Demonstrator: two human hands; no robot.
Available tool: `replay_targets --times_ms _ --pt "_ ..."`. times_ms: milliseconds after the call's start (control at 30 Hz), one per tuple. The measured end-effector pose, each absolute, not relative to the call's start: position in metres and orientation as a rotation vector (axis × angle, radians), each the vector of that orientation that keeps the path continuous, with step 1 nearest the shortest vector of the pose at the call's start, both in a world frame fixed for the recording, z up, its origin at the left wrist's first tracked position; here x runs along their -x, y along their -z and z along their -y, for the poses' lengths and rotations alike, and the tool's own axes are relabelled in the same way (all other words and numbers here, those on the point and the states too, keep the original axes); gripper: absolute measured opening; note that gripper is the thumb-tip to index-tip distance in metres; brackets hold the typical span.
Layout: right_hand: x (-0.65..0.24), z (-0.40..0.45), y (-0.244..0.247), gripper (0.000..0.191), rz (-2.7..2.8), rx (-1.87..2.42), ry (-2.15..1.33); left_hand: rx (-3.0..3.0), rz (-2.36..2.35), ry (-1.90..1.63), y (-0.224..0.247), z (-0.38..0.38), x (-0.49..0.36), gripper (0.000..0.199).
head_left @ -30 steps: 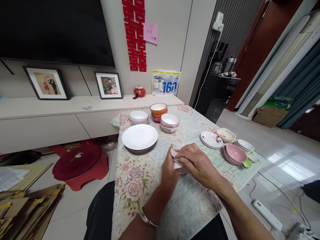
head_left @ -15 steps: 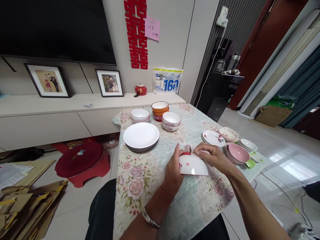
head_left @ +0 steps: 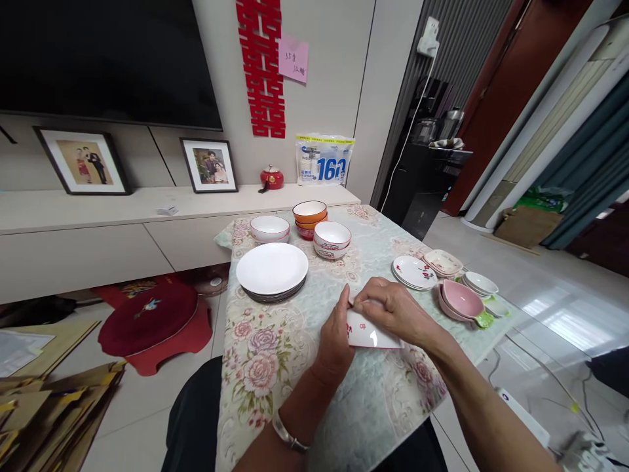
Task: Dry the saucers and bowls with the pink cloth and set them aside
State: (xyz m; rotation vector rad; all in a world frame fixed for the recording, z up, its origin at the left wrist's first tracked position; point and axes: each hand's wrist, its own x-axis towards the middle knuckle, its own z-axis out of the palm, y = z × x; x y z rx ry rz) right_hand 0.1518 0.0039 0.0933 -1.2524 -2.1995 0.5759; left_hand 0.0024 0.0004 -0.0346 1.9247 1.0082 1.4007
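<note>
A white bowl (head_left: 371,335) with a thin red rim and small red marks is held tilted bottom-up above the near part of the table. My left hand (head_left: 337,334) grips it from the left side, thumb up near the bowl's foot. My right hand (head_left: 393,307) lies bent over the upturned base with its fingers pressed together. Under those fingers a bit of pale cloth (head_left: 376,303) shows; most of it is covered by the hand. The bowl's foot is also hidden.
A stack of white plates (head_left: 272,267) stands left of my hands. Beyond are white bowls (head_left: 332,233) and orange bowls (head_left: 309,211). Small floral plates (head_left: 414,271), pink leaf-shaped dishes (head_left: 462,299) and white small bowls (head_left: 480,282) sit at the right edge.
My right hand has moved left across the bowl's base and now covers the red foot and most of the pale cloth. My left hand keeps its grip.
</note>
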Motion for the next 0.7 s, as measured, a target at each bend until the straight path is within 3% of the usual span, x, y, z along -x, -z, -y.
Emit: replay_targets --times_ms 267,467,700 --pt "-0.188 -0.007 -0.041 0.028 1.639 1.343 -0.947 -1.671 -0.987 -1.44 0.031 -0.003 -0.003 0.083" --pt "-0.191 -0.006 0.01 0.032 1.227 1.342 -1.168 -1.463 -1.028 -1.495 0.032 -0.008 -0.005 0.077" --pt "-0.172 -0.008 -0.024 0.03 1.401 1.415 -0.815 -1.465 -1.076 -1.512 0.036 -0.01 -0.006 0.078"
